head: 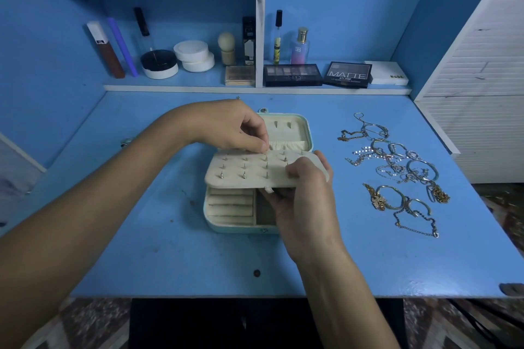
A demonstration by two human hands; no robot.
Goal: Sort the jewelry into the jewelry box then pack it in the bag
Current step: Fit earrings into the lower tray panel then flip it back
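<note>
- The right hand (304,193), nearest the camera, is seen gripping the right end of the cream earring panel (249,168), thumb on top and fingers (272,193) curled underneath its front edge.
- The panel is held roughly level above the jewelry box (226,225) — a pale teal case lying open on the blue bench (170,258), its lid (286,129) laid back flat behind it.
- Rows of small stud earrings (243,176) are seen stuck through the panel.
- The left hand (235,129) is reached over the panel's far edge, its fingertips (263,146) pinched together on something too small to tell, just at the panel's surface.
- Under the panel, the cream ring rolls (231,205) and a darker open compartment (265,211) of the box are exposed.
- A loose spread of gold and silver jewelry (397,170) — bangles, chains, bracelets — is laid on the bench well to the right of the box.
- Behind, a low shelf (255,88) is lined with makeup palettes (292,75), round jars (195,55) and a perfume bottle (300,47).
</note>
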